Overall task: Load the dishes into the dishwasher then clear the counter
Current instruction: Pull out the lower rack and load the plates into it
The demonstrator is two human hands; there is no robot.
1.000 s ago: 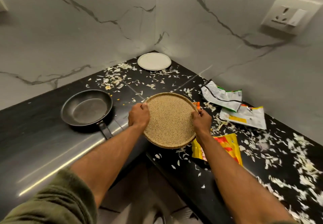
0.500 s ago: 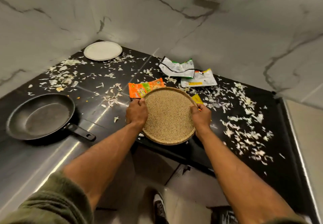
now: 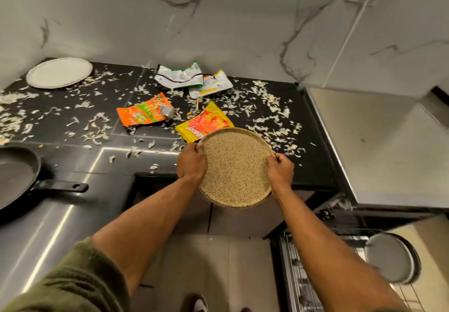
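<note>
Plate (image 3: 237, 168): speckled tan, was held over the front edge of the black counter (image 3: 313, 165);
Left hand (image 3: 192, 163): gripped its left rim;
Right hand (image 3: 280, 172): gripped its right rim;
Litter: wrappers (image 3: 145, 113), peelings (image 3: 267, 117), white plate (image 3: 59, 72) and frying pan (image 3: 14, 175) lay behind.

Printed matter on the counter litter — none legible.
Lettering on orange wrapper (image 3: 143, 113), yellow wrapper (image 3: 206, 123) and white wrappers (image 3: 179, 77) — too blurred to read.

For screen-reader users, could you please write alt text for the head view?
Left hand and right hand hold a tan plate by its rim over the counter edge. Wrappers, scraps, a white plate and a pan litter the counter; a dishwasher rack sits lower right.
</note>
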